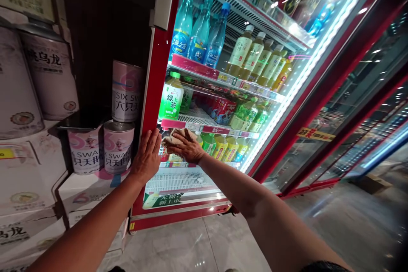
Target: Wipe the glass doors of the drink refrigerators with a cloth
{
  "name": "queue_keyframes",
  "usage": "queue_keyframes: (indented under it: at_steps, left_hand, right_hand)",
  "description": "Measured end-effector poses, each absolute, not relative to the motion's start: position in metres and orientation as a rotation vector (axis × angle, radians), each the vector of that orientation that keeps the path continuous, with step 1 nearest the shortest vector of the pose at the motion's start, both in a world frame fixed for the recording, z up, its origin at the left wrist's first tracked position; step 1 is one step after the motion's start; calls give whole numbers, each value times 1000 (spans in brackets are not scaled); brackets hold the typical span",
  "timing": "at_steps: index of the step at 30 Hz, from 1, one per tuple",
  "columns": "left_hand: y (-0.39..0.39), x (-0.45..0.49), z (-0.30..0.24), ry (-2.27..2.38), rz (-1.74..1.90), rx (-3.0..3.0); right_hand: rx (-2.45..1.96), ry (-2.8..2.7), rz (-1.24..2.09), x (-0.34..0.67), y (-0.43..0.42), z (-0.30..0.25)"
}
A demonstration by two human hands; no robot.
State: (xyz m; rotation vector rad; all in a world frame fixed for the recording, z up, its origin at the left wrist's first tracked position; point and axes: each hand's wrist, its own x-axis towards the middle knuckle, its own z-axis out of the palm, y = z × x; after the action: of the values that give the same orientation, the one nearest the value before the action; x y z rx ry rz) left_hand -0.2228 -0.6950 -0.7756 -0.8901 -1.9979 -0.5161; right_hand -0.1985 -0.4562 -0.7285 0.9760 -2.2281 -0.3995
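Observation:
A glass-fronted drinks fridge with a red frame stands in front of me, lit from inside. My left hand lies flat with fingers stretched against the left side of its frame. A crumpled beige cloth is under my right hand, which presses it near the glass at the height of a lower shelf. Just above the hands is a green tea bottle with a green cap. Short yellow and green bottles stand to the right of the cloth. Part of the cloth is hidden by my right fingers.
To the left, pink cans stand on stacked white boxes, and a dark flat object rests on one can. Further fridges with red frames run along the right. Grey floor tiles lie below.

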Motion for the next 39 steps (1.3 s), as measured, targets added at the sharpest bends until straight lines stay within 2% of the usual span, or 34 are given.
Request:
queue_keyframes:
  at_steps: [5, 10, 13, 17, 24, 30, 33, 36, 39]
  left_hand:
    - [-702, -224, -766, -2002, -518, -840]
    - [-710, -231, -767, -1897, -507, -875]
    - [-717, -238, -755, -1854, -508, -850]
    - [-724, -242, -729, -1844, -510, -845]
    - [-727, -237, -723, -1874, -471, -850]
    - [-727, -243, -700, -1793, -452, -851]
    - [-721, -245, -697, -1811, -494, -849]
    - [-717, -246, -704, -1829, -499, -840]
    - [-717, -248, -707, -1825, -490, -829]
  right_hand:
    - [754, -2202, -318, -205, -483, -714]
    - [1036, -2267, -357, -206, -492, -741]
    - [1087, -2240, -347, -213, -500, -725]
    - [902, -2150, -242, -225, -520, -697]
    - [1077, -2207, -338, -226, -534, -727]
    - [897, -2077, -251, -236, -540, -673]
    - [814, -2065, -207, -239, -546, -672]
    - [894, -2094, -242, -239, -546, -683]
    - [980, -2085, -274, -240, -541, -670]
